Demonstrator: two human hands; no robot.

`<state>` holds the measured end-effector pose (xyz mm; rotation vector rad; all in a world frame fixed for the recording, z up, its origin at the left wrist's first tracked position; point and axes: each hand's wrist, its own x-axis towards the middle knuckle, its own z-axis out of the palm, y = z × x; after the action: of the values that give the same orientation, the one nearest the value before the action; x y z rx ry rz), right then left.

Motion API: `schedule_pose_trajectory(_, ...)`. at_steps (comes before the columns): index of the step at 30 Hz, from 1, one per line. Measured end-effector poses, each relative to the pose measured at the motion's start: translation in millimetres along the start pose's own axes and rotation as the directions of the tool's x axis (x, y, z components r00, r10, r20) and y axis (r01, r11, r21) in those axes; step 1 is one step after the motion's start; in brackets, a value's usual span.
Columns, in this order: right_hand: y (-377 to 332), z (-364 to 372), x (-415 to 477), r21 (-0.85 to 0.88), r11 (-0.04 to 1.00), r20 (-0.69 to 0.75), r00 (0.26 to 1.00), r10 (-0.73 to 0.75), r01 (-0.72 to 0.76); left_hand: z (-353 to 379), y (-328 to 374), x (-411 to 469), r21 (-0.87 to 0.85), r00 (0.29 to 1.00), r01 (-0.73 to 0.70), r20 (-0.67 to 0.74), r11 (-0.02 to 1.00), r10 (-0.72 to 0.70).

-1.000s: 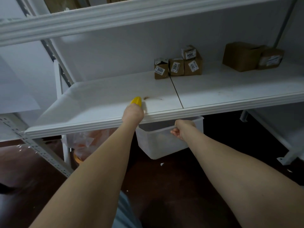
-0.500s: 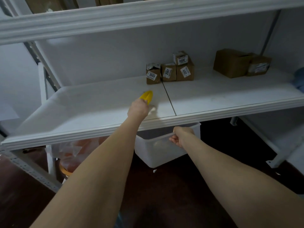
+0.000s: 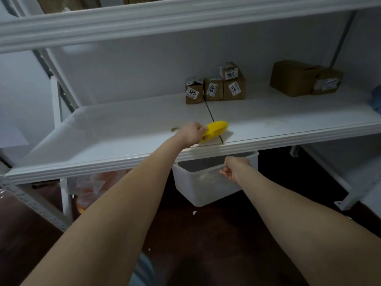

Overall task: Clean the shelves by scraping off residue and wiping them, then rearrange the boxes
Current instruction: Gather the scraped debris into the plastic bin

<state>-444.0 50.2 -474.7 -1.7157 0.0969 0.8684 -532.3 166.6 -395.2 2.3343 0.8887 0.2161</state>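
Fingers of our left hand (image 3: 191,134) curl round a yellow scraper (image 3: 217,127) at its handle, likely light, stiff plastic; residue (image 3: 175,128) beside them. Our right hand (image 3: 233,169) clasps a tub (image 3: 202,190) rim.

A dark reddish-brown floor (image 3: 226,234) lies below, with 1 small white scrap (image 3: 194,212) on it. At left, a crumpled clear plastic bag (image 3: 88,186) (something orange shows through it) sits near a grey perforated metal upright (image 3: 35,205). A blue rounded object (image 3: 377,99) is cut off by the right edge.
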Motion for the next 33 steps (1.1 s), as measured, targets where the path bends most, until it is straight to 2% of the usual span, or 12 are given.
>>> schedule_pose_trajectory(2, -1, -4, -2, 0.001, 1.0, 0.017, 1.0, 0.013, -0.013, -2, -9, 3, 0.071, 0.987, 0.045, -0.158, 0.996, -0.033)
schedule_pose_trajectory(3, -2, -6, -1, 0.004, 1.0, 0.022, 1.0, 0.015, -0.015, -2, -11, 3, 0.125, 0.98, 0.101, -0.185, 0.987, -0.077)
schedule_pose_trajectory(5, -1, -8, 0, 0.014, 1.0, 0.021, 1.0, 0.008, -0.008, 5, -12, 0, 0.211, 0.977, 0.19, -0.136, 0.959, -0.163)
schedule_pose_trajectory(7, -1, -11, 1, 0.034, 0.999, 0.019, 1.0, -0.002, 0.001, 18, -5, -4, 0.252, 0.985, 0.168, -0.066, 0.953, -0.157)
schedule_pose_trajectory(12, 0, -16, 2, 0.047, 0.998, -0.011, 0.999, -0.031, 0.032, 40, 28, -10, 0.14, 0.994, -0.038, 0.104, 0.989, 0.023)
schedule_pose_trajectory(14, 0, -18, 0, 0.05, 0.998, -0.018, 0.999, -0.042, 0.043, 35, 33, -14, 0.096, 0.995, -0.08, 0.069, 0.992, 0.073)
schedule_pose_trajectory(18, -1, -25, 0, 0.064, 0.997, -0.02, 0.999, -0.047, 0.048, 38, 19, -16, 0.143, 0.994, 0.008, -0.105, 0.99, 0.007)
schedule_pose_trajectory(20, 0, -28, -1, 0.063, 0.997, -0.011, 0.999, -0.044, 0.044, 44, 17, -19, 0.166, 0.999, 0.02, -0.053, 0.986, -0.011)
schedule_pose_trajectory(23, 1, -31, -3, 0.059, 0.997, -0.007, 0.999, -0.042, 0.042, 49, 32, -25, 0.043, 0.998, -0.021, 0.056, 0.999, 0.018)
schedule_pose_trajectory(28, 0, -38, -4, 0.048, 0.998, -0.006, 0.999, -0.051, 0.051, 50, 34, -26, 0.042, 0.984, -0.012, -0.177, 0.999, 0.019)
schedule_pose_trajectory(31, 0, -44, -2, 0.052, 0.997, -0.001, 0.998, -0.055, 0.055, 53, 31, -28, 0.093, 0.999, 0.024, -0.037, 0.995, -0.021)
schedule_pose_trajectory(33, 0, -46, -3, 0.058, 0.997, -0.005, 0.998, -0.056, 0.056, 49, 38, -32, 0.023, 0.999, 0.012, 0.041, 1.0, -0.013)
